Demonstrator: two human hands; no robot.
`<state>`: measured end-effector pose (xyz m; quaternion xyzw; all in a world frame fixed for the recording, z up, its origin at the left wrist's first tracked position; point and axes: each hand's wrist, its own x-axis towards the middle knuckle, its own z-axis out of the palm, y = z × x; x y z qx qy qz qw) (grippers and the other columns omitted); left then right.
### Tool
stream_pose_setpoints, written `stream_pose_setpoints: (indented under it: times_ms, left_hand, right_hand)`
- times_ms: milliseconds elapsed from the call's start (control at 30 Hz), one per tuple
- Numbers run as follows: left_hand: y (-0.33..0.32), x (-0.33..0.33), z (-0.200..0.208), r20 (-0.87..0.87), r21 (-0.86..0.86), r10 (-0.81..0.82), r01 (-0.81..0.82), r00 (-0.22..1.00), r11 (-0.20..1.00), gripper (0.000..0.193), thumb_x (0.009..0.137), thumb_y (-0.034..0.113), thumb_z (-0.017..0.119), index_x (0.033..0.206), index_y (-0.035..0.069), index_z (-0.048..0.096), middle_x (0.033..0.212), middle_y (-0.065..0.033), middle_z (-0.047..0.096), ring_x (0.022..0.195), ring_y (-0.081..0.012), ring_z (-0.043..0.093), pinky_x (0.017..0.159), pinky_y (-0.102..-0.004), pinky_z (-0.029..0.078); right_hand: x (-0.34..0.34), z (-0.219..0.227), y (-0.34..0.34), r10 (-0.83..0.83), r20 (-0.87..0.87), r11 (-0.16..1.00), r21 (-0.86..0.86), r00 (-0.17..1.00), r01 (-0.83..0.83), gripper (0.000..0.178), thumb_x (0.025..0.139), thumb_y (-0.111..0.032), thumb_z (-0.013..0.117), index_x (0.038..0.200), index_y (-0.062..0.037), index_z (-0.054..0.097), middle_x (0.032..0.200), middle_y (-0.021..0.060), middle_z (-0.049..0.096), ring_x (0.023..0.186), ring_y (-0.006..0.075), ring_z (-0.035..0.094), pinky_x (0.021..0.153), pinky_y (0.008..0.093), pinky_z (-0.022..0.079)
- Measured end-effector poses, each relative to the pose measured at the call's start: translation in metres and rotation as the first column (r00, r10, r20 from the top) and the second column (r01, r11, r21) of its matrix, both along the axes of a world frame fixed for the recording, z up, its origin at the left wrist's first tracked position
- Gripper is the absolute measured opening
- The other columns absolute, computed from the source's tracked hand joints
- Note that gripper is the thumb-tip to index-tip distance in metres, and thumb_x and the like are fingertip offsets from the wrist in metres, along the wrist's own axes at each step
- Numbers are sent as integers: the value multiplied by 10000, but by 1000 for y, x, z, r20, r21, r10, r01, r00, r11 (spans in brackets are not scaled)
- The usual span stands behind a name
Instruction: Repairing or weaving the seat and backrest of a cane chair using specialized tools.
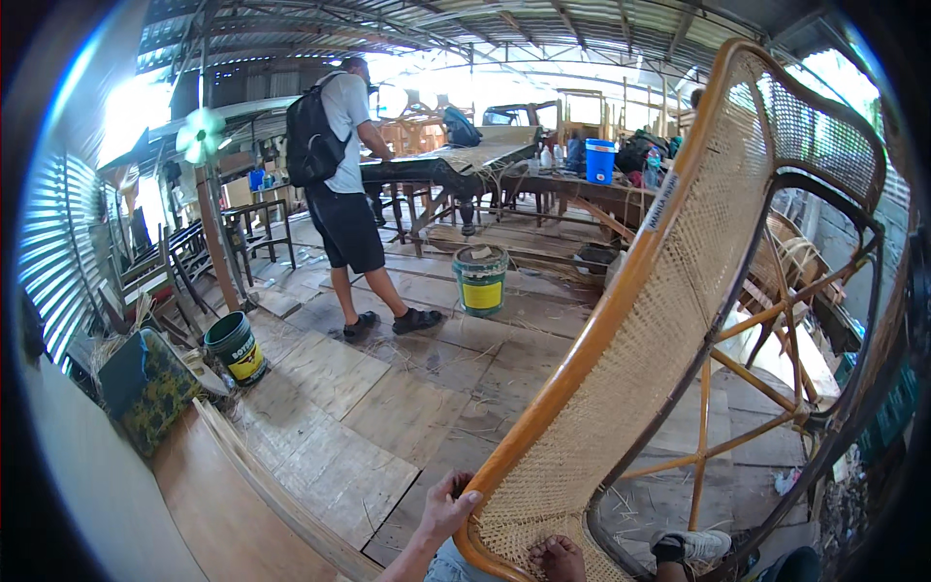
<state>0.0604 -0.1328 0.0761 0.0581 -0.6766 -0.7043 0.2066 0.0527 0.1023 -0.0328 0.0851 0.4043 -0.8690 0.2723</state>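
Observation:
A long cane chair (648,330) with a curved, glossy brown wooden frame and woven cane panels stands tilted before me, reaching from my lap up to the top right. My left hand (448,506) grips the lower left edge of its frame, thumb on the near side. My right hand (559,557) rests low on the woven cane, fingers curled together in a pinch; what they hold, if anything, is too small to make out. Crossed wooden struts (752,388) join the chair's dark legs on the right. A white label strip sits on the upper frame.
A person (339,165) with a black backpack stands at a long worktable (446,160). Green buckets (482,281) stand on the plank floor, scattered with cane scraps. Flat boards (238,495) lie at left; a blue cooler (600,161) sits on a bench. A shoe (703,545) shows beneath the chair.

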Motion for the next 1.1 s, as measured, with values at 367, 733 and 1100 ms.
stream_pose_setpoints:
  times_ms: [367,733,1100]
  left_hand:
    - [-3,-2,-4,5,-80,5,-5,1000,997,400,783,333,685,945,-16,576,835,-34,595,797,-97,518,739,-265,439]
    - [-4,-2,3,14,-120,-13,15,1000,993,444,778,397,686,950,2,581,817,-57,605,801,-108,525,740,-287,443]
    - [1,-3,21,-276,-593,166,-304,947,746,362,747,362,715,928,68,606,705,-65,539,595,-200,560,544,-298,462]
  right_hand:
    - [18,77,-4,-5,60,998,60,998,2,135,914,-217,548,892,-90,588,758,7,570,672,110,536,596,251,425]
    - [7,31,-5,-50,30,998,42,998,49,141,916,-209,539,866,-88,591,751,17,581,621,125,534,552,250,434]
    - [8,55,-3,-13,48,991,135,999,7,160,927,-220,522,926,-73,584,723,20,573,575,132,539,487,256,427]
